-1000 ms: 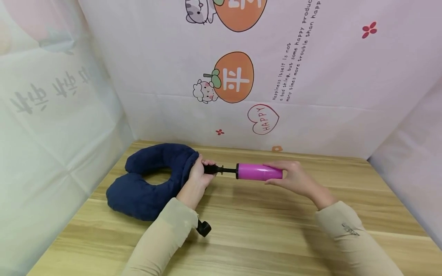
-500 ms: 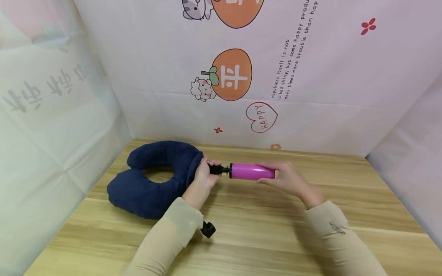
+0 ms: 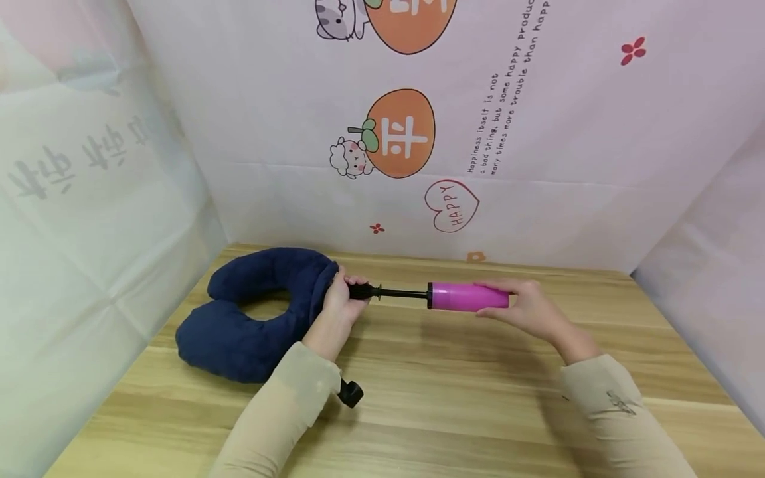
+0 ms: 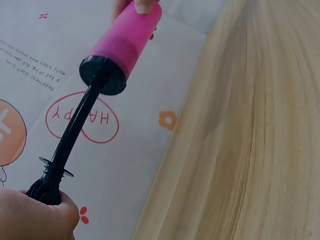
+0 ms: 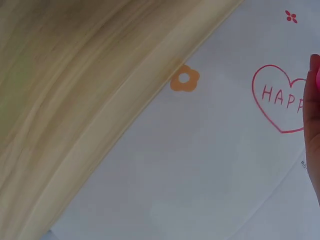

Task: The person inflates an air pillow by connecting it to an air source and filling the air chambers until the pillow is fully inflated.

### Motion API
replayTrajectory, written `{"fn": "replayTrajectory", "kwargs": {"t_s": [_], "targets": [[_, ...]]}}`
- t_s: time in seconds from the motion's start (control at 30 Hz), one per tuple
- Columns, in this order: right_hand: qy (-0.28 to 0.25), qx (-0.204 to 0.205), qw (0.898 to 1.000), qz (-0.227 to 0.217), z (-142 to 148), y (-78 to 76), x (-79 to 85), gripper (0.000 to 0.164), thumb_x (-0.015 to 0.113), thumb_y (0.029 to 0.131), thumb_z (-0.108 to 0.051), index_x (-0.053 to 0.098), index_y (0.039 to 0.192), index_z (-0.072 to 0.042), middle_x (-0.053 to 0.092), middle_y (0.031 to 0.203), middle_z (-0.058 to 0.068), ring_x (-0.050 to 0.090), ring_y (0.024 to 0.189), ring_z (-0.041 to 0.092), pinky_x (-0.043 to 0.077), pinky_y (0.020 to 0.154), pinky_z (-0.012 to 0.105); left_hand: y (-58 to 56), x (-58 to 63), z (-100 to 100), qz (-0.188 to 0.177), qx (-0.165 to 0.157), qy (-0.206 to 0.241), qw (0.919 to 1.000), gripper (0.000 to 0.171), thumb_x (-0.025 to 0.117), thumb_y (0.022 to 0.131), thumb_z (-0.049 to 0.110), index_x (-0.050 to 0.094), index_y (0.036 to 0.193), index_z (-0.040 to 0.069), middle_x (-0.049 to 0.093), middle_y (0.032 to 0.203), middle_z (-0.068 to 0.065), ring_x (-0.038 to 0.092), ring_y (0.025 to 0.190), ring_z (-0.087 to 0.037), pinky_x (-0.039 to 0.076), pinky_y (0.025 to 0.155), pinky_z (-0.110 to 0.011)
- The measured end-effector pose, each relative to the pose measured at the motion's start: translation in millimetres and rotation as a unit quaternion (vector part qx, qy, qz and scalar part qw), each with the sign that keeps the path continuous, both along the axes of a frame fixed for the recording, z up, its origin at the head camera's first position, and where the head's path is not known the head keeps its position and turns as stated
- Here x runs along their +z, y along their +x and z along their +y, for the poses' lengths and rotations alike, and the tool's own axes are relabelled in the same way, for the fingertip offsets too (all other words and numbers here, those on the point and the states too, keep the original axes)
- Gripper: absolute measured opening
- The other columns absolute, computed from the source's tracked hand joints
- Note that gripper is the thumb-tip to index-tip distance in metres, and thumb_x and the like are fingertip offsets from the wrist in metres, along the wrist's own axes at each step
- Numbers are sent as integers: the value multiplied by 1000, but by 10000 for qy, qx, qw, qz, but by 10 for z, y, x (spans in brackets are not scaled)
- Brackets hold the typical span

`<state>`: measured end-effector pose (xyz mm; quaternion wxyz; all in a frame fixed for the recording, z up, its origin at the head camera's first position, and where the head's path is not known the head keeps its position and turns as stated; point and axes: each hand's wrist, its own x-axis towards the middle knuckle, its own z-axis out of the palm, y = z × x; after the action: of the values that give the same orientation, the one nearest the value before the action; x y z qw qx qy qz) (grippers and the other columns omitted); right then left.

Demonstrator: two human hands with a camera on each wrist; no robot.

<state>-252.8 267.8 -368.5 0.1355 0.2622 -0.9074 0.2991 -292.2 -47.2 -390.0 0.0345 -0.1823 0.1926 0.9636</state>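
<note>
Spanning the gap between the two hands, a pump (image 3: pixel 430 295) lies almost level, its long axis running from left to right, roughly along the back edge of the desk (image 3: pixel 430 411), and it appears to be held up off the surface. The left hand (image 3: pixel 339 295) has its fingers curled around the black end piece (image 3: pixel 361 291), while the right hand (image 3: pixel 528 309) grips the far end of the pink barrel (image 3: pixel 469 297) between thumb and fingers, set only as wide as the barrel. Between the two grips a good length of the thin black rod (image 3: pixel 403 293) shows bare, so the push or pull line seems to run straight from one hand to the other; that alignment looks like what matters most. The navy neck pillow (image 3: pixel 239 338) rests on the desk to the left, its gap facing away from the pump, and the left hand is the nearer one, right at its rounded side. Whether the black end meets the pillow cannot be told, as that hand covers the spot. A black clip (image 3: pixel 351 394) sits below the left wrist, near the sleeve.
</note>
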Motion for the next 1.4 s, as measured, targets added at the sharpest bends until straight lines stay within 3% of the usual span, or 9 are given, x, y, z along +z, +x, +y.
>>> {"fn": "replayTrajectory", "kwargs": {"t_s": [0.17,0.23,0.37,0.5,0.7,0.87,0.97,1.27,1.4], "targets": [[33,517,9986,-39,-270,-68,-60,52,92,78,-24,74,123,-4,76,109,11,66,84,17,51,73,39,34,-37,120,-70,-300,-48,9995,47,36,113,31,34,70,11,39,57,2,46,60,-15,40,88,-33],[-39,626,9980,-88,-320,-81,-74,53,92,78,-23,74,123,-3,76,110,11,66,82,15,52,71,36,41,-45,122,-92,-254,-27,9996,46,37,113,31,34,72,12,40,58,3,46,61,-15,40,84,-32],[-103,421,9983,-378,-236,-62,-57,53,93,78,-21,73,125,-5,75,111,12,62,78,15,51,67,34,34,-39,53,-198,-146,80,9997,43,39,113,31,34,74,13,40,59,4,46,62,-14,41,81,-31],[-18,201,9975,-671,-70,-33,-6,55,91,80,-27,72,128,-7,74,116,14,61,80,18,49,68,32,20,1,-18,-280,-294,131,9991,42,39,112,32,33,75,12,40,60,2,47,62,-15,42,83,-31],[-137,-82,9983,-562,-7,-38,16,52,91,80,-21,73,126,-5,73,116,16,63,85,20,50,70,32,-12,61,-23,-106,-88,91,9999,44,40,112,33,34,74,13,39,58,3,45,61,-14,42,81,-31],[-102,328,9979,-548,-303,-97,-39,53,90,82,-24,72,127,-4,75,112,15,59,76,15,48,66,30,-18,22,47,-66,-282,50,9996,46,37,112,35,34,72,11,38,56,2,44,57,-14,43,79,-31],[-158,556,9961,-670,-399,-114,-86,53,89,83,-22,71,128,-2,75,110,14,58,73,14,48,64,29,-17,-12,33,-119,-233,80,9996,48,39,111,35,35,70,12,38,56,2,43,57,-13,42,74,-30],[-244,229,9942,-1019,-55,-48,-70,52,89,83,-23,71,128,-3,73,114,17,62,79,18,52,65,30,-15,1,-60,-261,-247,122,9993,46,41,111,35,36,71,12,39,57,2,45,58,-14,44,73,-30],[-215,40,9954,-933,17,-21,-51,52,89,83,-22,71,127,-2,73,113,17,62,81,19,51,66,29,-28,0,-38,-181,-153,28,9997,47,40,111,35,35,71,12,38,57,3,45,58,-14,43,74,-30]]}}
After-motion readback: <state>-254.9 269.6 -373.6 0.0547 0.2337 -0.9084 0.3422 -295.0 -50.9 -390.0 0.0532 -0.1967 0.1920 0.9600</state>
